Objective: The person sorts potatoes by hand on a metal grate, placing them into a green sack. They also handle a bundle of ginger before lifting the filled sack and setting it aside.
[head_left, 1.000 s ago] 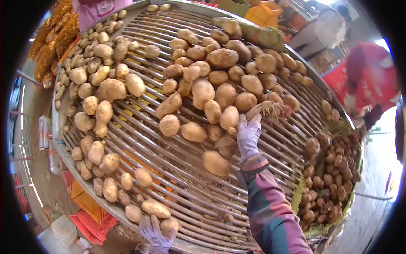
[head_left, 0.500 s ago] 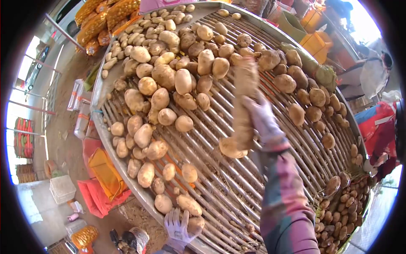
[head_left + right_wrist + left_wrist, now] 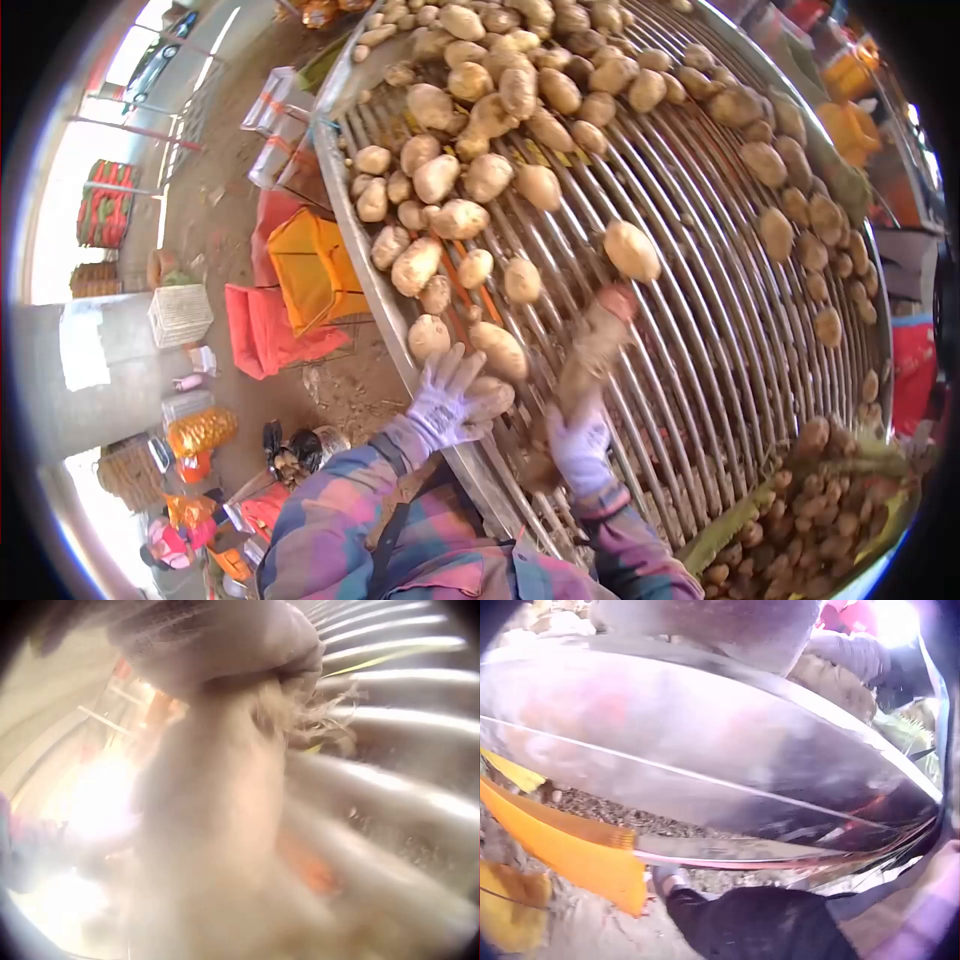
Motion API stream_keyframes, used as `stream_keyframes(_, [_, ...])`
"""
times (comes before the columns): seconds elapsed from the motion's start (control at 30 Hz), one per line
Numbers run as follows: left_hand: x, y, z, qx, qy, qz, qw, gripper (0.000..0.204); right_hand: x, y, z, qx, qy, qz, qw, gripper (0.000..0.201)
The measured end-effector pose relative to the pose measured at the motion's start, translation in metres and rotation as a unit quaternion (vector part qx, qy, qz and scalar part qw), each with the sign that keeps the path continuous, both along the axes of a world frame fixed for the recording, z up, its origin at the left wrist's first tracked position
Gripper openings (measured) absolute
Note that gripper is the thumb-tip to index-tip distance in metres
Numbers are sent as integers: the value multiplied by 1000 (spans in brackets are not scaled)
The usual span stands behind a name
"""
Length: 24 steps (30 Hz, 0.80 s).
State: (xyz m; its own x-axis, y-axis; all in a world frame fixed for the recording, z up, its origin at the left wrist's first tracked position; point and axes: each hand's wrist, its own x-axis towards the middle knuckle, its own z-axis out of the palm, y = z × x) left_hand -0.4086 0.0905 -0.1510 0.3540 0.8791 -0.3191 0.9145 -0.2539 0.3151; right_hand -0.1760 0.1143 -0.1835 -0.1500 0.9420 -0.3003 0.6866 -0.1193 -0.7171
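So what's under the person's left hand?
A potato sits under the gloved left hand, by the metal rim of the roller table. Its fingers lie spread over it, hiding the potato's near side.

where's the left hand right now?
Head view, lower centre: the left hand rests with spread fingers on a potato at the near rim of the roller table, just left of the right hand.

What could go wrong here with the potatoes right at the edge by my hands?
1. The left hand lies with spread fingers on a potato at the metal rim; a nudge might tip it onto the dirt below.
2. The right hand holds a blurred brownish clump above the bars; its grip cannot be judged, so the clump may drop among the potatoes.
3. Loose potatoes sit beside the rim and could roll off.
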Motion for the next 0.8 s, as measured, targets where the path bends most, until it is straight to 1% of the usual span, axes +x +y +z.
stream_keyframes(0.03, [-9, 11, -2, 11, 21, -16, 1000, 71, -36, 29, 9, 20, 46, 2, 999, 67])
stream_keyframes(0.13, [-37, 64, 2, 53, 51, 63, 995, 74, -109, 91, -6, 23, 31, 38, 999, 69])
stream_keyframes(0.17, [-45, 76, -11, 113, 40, 69, 990, 74, -128, 116, -9, 29, 33, 41, 998, 70])
stream_keyframes(0.23, [-66, 114, -17, 127, 97, 68, 985, 82, -169, 159, -51, 132, 47, 30, 990, 72])
stream_keyframes(0.27, [-76, 135, -24, 126, 146, 74, 978, 83, -186, 182, -53, 123, 51, 37, 990, 73])
stream_keyframes(0.3, [-84, 154, -27, 127, 174, 104, 971, 81, -199, 206, -52, 115, 53, 43, 991, 74])
stream_keyframes(0.33, [-93, 172, -28, 152, 180, 114, 965, 81, -203, 236, -29, 1, 50, 87, 995, 73])
stream_keyframes(0.37, [-97, 190, -28, 176, 180, 122, 960, 81, -210, 256, -40, -6, 66, 101, 993, 72])
stream_keyframes(0.43, [-101, 224, -33, 95, 235, 178, 951, 81, -202, 273, -31, -35, 57, 130, 989, 70])
stream_keyframes(0.47, [-100, 234, -32, 95, 216, 210, 949, 77, -191, 266, -28, -16, 68, 109, 992, 69])
stream_keyframes(0.5, [-96, 238, -29, 102, 205, 237, 944, 76, -172, 252, -15, -7, 77, 74, 994, 69])
stream_keyframes(0.57, [-87, 224, -30, 185, 174, 204, 945, 72, -116, 222, 15, 2, 114, 84, 990, 71])
stream_keyframes(0.63, [-63, 186, -22, 234, 72, 195, 950, 65, -51, 174, 36, 80, 218, 72, 970, 71])
stream_keyframes(0.7, [-26, 128, -2, 237, 0, 176, 956, 59, 15, 123, 49, 103, 142, 19, 984, 69])
stream_keyframes(0.73, [-13, 95, -10, 255, -4, 155, 954, 54, 45, 96, 51, 108, 82, -17, 991, 70])
stream_keyframes(0.77, [4, 59, -9, 218, -83, 169, 958, 52, 67, 70, 66, 51, 12, -91, 994, 67])
stream_keyframes(0.8, [24, 31, 4, 163, -114, 161, 967, 50, 87, 42, 75, 19, 6, -141, 990, 66])
